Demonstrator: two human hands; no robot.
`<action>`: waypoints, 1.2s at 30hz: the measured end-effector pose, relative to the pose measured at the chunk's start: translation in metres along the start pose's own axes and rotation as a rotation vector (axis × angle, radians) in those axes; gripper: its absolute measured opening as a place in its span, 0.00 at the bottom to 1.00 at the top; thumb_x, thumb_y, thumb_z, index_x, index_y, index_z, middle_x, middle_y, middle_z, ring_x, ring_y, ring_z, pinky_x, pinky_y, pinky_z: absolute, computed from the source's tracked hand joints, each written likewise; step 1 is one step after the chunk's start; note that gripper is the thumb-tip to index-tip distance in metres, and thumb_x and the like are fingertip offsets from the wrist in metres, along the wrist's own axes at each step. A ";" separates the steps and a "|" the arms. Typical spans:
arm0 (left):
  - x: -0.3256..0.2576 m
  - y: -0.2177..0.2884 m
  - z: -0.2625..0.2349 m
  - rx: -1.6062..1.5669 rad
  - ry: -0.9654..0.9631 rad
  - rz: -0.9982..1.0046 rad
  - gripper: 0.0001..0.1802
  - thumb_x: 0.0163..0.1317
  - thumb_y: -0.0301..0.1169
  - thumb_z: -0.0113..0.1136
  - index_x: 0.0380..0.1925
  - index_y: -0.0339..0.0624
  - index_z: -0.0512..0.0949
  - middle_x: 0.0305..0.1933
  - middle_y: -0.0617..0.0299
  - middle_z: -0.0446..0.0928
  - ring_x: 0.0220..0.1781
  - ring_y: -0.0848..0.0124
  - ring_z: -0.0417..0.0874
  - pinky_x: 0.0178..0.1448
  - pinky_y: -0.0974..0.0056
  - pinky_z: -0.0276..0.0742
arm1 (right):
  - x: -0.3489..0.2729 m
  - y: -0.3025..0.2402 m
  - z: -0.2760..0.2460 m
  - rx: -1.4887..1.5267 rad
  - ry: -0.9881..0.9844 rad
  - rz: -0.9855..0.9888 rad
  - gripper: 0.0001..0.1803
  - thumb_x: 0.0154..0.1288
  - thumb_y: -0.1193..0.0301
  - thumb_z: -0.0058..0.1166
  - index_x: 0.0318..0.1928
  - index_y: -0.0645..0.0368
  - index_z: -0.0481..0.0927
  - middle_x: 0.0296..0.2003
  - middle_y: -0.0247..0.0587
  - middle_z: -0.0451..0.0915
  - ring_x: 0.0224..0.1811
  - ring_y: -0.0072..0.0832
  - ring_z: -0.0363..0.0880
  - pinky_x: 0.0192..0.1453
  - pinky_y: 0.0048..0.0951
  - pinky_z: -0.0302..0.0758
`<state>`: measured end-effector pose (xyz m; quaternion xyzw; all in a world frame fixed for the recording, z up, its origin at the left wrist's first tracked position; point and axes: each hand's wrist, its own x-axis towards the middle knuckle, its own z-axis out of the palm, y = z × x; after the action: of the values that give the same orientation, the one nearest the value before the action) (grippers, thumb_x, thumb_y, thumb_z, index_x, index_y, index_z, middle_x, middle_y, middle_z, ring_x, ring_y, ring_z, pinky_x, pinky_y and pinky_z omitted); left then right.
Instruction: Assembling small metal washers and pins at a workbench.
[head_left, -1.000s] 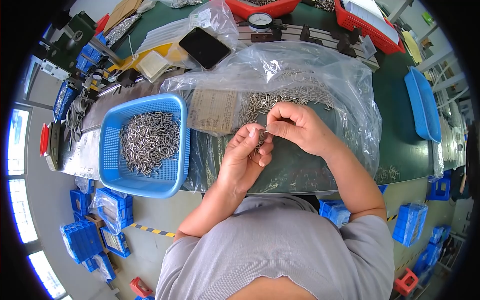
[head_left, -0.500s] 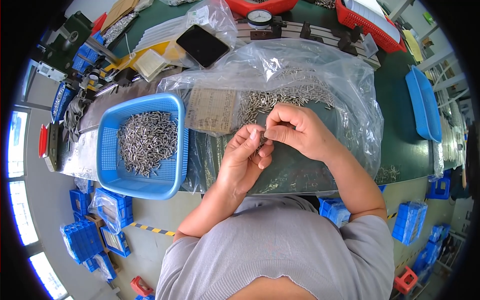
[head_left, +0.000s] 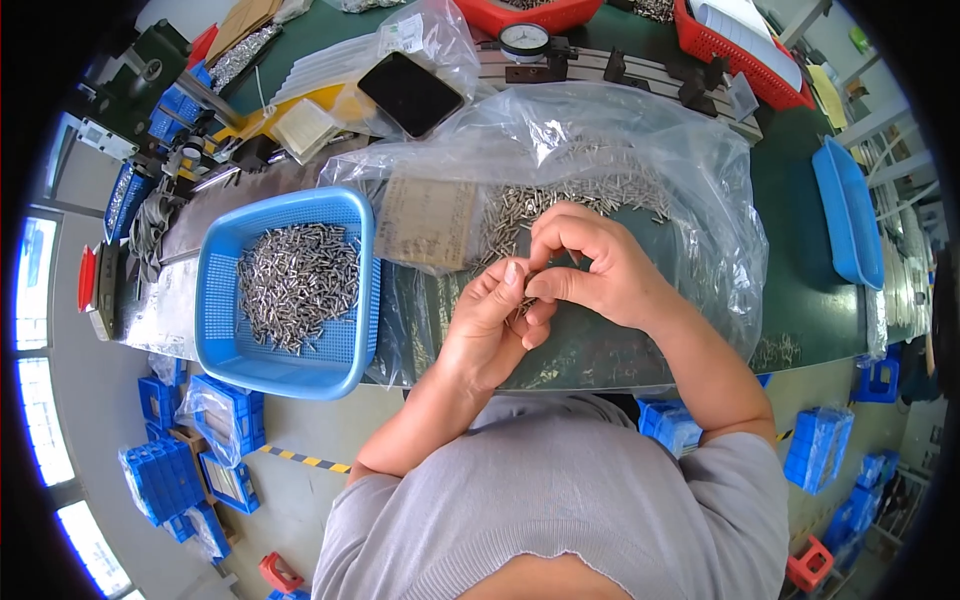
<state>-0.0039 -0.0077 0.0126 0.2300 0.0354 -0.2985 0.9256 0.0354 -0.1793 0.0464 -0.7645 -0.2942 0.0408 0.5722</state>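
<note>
My left hand (head_left: 492,322) is closed around several small metal pins (head_left: 524,306), mostly hidden by its curled fingers. Against its fingertips, my right hand (head_left: 590,262) pinches with thumb and index finger; whatever lies in that pinch is too small and covered to name. Just beyond both hands, a heap of loose metal pins (head_left: 515,208) spreads over a large clear plastic bag (head_left: 700,170). To the left stands a blue plastic basket (head_left: 212,345) holding a pile of similar, darker-looking pins (head_left: 298,285).
A brown card label (head_left: 425,222) lies under plastic beside the heap. Behind are a black phone (head_left: 410,93), a dial gauge (head_left: 524,40) on a metal rail and a red basket (head_left: 745,55). Another blue tray (head_left: 846,210) sits at the right edge of the green table (head_left: 800,300).
The fingers of my right hand have shifted slightly against the left fingertips, its thumb and index finger a little more bent. Both hands stay in nearly the same place.
</note>
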 end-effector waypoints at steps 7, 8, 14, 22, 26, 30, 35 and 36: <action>0.002 -0.005 -0.003 -0.009 0.028 0.101 0.13 0.66 0.38 0.53 0.42 0.40 0.74 0.35 0.63 0.74 0.32 0.75 0.70 0.31 0.72 0.67 | -0.001 0.006 -0.005 -0.061 0.009 -0.121 0.08 0.54 0.73 0.63 0.31 0.59 0.76 0.31 0.31 0.73 0.33 0.21 0.70 0.38 0.23 0.67; 0.001 -0.005 -0.003 -0.056 0.063 0.124 0.13 0.67 0.38 0.52 0.42 0.40 0.74 0.36 0.62 0.74 0.32 0.74 0.70 0.33 0.72 0.67 | 0.000 0.005 -0.008 -0.036 0.061 -0.007 0.07 0.54 0.74 0.62 0.31 0.60 0.76 0.31 0.32 0.73 0.33 0.22 0.70 0.38 0.24 0.68; 0.004 -0.003 -0.007 -0.092 -0.009 0.160 0.13 0.68 0.36 0.50 0.45 0.39 0.72 0.40 0.58 0.72 0.35 0.73 0.69 0.35 0.72 0.66 | 0.002 0.026 -0.011 -0.574 0.209 -0.076 0.08 0.51 0.76 0.61 0.35 0.59 0.80 0.31 0.36 0.74 0.34 0.34 0.74 0.38 0.33 0.72; 0.005 -0.003 -0.008 -0.109 -0.040 0.160 0.13 0.68 0.36 0.49 0.46 0.39 0.71 0.40 0.58 0.70 0.35 0.73 0.68 0.35 0.71 0.66 | 0.007 0.027 0.003 -0.760 0.146 -0.179 0.11 0.42 0.75 0.64 0.31 0.54 0.80 0.30 0.34 0.73 0.38 0.34 0.72 0.42 0.34 0.71; 0.003 -0.003 -0.008 -0.110 -0.022 0.165 0.13 0.69 0.36 0.49 0.45 0.39 0.71 0.40 0.58 0.70 0.35 0.73 0.68 0.34 0.71 0.66 | 0.002 0.032 0.001 -0.722 0.136 -0.148 0.10 0.42 0.75 0.64 0.30 0.55 0.79 0.30 0.34 0.73 0.37 0.35 0.72 0.41 0.35 0.70; 0.003 -0.003 -0.007 -0.091 -0.023 0.167 0.12 0.68 0.35 0.50 0.45 0.39 0.72 0.40 0.58 0.71 0.34 0.73 0.68 0.34 0.71 0.66 | 0.002 0.029 0.000 -0.736 0.096 -0.118 0.09 0.45 0.74 0.63 0.30 0.56 0.78 0.30 0.35 0.73 0.36 0.35 0.72 0.41 0.35 0.70; 0.003 -0.003 -0.005 -0.083 0.014 0.161 0.09 0.68 0.34 0.52 0.41 0.41 0.73 0.38 0.60 0.73 0.33 0.74 0.68 0.33 0.72 0.65 | 0.004 0.017 -0.007 -0.153 0.131 0.100 0.03 0.61 0.75 0.55 0.32 0.59 0.76 0.28 0.33 0.73 0.32 0.21 0.71 0.37 0.23 0.68; 0.002 -0.003 -0.004 -0.082 0.015 0.154 0.09 0.67 0.34 0.52 0.40 0.41 0.73 0.37 0.60 0.73 0.33 0.75 0.69 0.32 0.72 0.65 | 0.003 0.011 -0.008 -0.150 0.126 0.100 0.03 0.61 0.75 0.55 0.32 0.59 0.76 0.28 0.33 0.73 0.32 0.21 0.71 0.37 0.23 0.68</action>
<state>-0.0033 -0.0093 0.0069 0.1963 0.0369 -0.2229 0.9542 0.0456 -0.1863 0.0406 -0.8200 -0.2212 -0.0011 0.5278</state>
